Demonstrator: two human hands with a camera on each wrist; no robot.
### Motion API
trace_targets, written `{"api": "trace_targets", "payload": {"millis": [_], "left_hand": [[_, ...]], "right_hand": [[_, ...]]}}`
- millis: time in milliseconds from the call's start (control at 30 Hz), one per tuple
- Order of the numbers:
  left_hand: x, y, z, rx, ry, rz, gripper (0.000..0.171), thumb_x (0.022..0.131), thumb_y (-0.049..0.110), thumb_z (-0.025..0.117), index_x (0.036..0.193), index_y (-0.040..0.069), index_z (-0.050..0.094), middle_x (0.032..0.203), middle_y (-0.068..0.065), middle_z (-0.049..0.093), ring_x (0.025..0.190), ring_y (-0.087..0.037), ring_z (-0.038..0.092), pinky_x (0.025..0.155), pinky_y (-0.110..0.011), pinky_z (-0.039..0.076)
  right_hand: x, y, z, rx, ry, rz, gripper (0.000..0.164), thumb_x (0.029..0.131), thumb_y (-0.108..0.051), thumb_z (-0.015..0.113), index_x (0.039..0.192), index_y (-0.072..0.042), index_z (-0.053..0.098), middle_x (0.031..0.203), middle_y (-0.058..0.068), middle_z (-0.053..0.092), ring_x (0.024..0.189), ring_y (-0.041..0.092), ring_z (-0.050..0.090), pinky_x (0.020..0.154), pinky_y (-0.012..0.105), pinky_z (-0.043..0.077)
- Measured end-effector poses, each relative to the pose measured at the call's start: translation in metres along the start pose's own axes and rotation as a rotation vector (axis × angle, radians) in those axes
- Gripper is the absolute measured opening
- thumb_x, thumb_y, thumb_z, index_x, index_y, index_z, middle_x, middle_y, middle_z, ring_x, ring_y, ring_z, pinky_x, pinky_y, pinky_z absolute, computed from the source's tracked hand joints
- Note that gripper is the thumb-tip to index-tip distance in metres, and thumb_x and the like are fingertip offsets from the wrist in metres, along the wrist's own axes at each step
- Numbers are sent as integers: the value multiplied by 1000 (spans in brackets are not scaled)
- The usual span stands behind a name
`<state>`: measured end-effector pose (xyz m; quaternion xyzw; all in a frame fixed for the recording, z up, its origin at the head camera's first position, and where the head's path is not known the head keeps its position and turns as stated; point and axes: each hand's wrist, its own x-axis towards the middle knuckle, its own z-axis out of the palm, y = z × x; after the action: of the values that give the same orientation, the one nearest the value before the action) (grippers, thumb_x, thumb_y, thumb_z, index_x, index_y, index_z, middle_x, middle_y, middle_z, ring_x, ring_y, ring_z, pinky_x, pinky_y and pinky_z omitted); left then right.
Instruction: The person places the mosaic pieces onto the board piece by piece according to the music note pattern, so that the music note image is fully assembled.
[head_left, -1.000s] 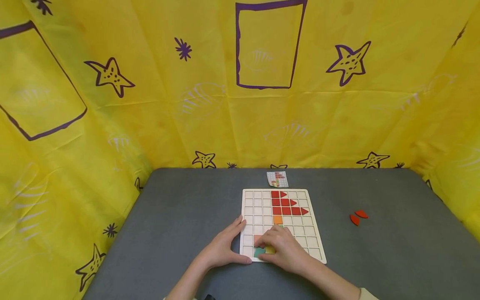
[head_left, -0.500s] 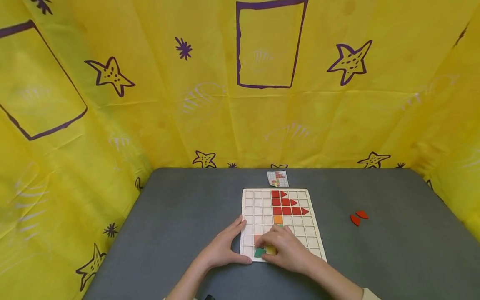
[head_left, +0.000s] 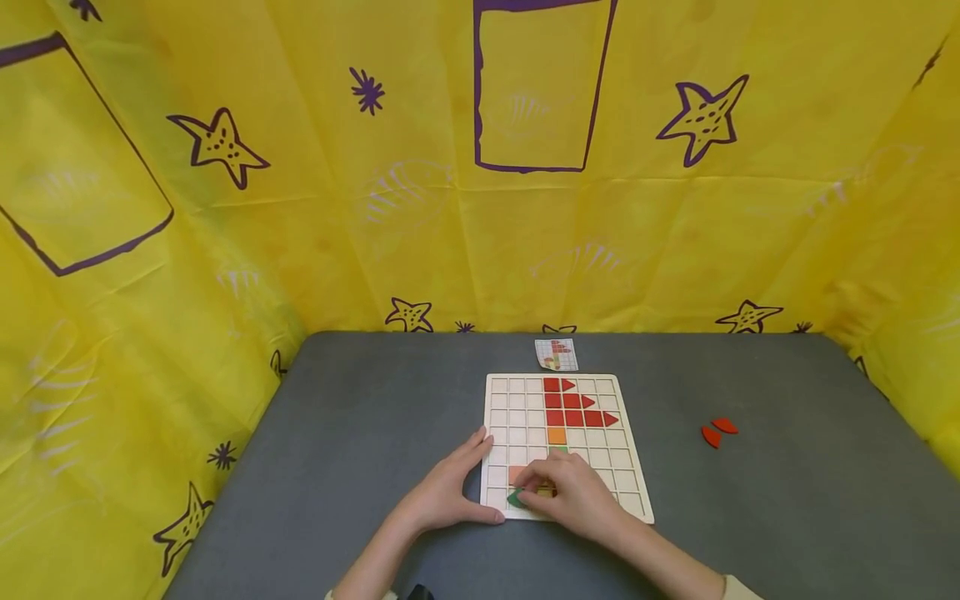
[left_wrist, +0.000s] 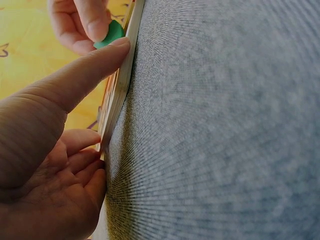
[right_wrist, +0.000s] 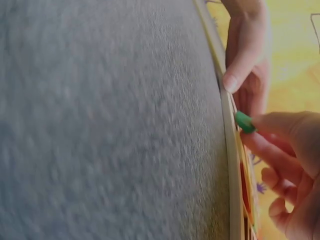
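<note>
My right hand point(head_left: 572, 493) pinches a small green puzzle piece point(head_left: 514, 498) between thumb and fingers over the lower left part of a pale grid board point(head_left: 624, 481). In the right wrist view the green piece point(right_wrist: 244, 121) is tilted close to the board's edge. My left hand point(head_left: 442, 492) lies along the board's left side, fingers extended against the edge and thumb at the near left corner. Red tiles point(head_left: 573, 419) form rows on the board, above an orange square tile point(head_left: 557, 436). A salmon tile point(head_left: 516, 475) shows beside the right fingers, which partly hide other tiles.
Two loose red curved-edge pieces point(head_left: 711, 437) point(head_left: 724, 426) lie on the grey table point(head_left: 375, 400) to the right. Behind the board is a small printed pattern card point(head_left: 557, 355). A yellow patterned cloth point(head_left: 420, 250) hangs around the table's back and sides.
The green piece, earlier nearly flat at the board's lower left, is now tilted and turned in my right fingers. My left hand stays in place.
</note>
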<state>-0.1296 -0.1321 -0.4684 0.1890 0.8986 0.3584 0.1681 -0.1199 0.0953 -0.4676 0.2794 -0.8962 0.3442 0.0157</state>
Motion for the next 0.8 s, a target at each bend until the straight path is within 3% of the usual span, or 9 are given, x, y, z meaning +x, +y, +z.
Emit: {"api": "trace_targets", "payload": {"millis": [200, 533, 800], "left_hand": [[-1, -1, 0, 4, 2, 4, 105, 66, 48, 82, 150, 12, 29, 159, -3, 18, 144, -26, 23, 108, -54, 29], [0, -2, 0, 7, -10, -9, 106, 67, 50, 81, 150, 14, 28, 159, -2, 18, 144, -26, 23, 108, -55, 29], [1, -1, 0, 8, -19, -15, 106, 67, 50, 81, 151, 14, 27, 159, -3, 17, 144, -27, 23, 107, -56, 29]], "right_hand": [[-1, -5, 2, -73, 43, 17, 11, 76, -29, 79, 78, -28, 68, 68, -25, 57, 68, 0, 44, 62, 16, 34], [-7, -3, -3, -207, 48, -169, 22, 70, -32, 82, 89, -27, 73, 78, -20, 63, 78, 0, 42, 67, 17, 34], [-7, -1, -3, -273, 55, -187, 21, 72, -36, 81, 89, -27, 74, 80, -18, 63, 80, 2, 42, 67, 21, 33]]}}
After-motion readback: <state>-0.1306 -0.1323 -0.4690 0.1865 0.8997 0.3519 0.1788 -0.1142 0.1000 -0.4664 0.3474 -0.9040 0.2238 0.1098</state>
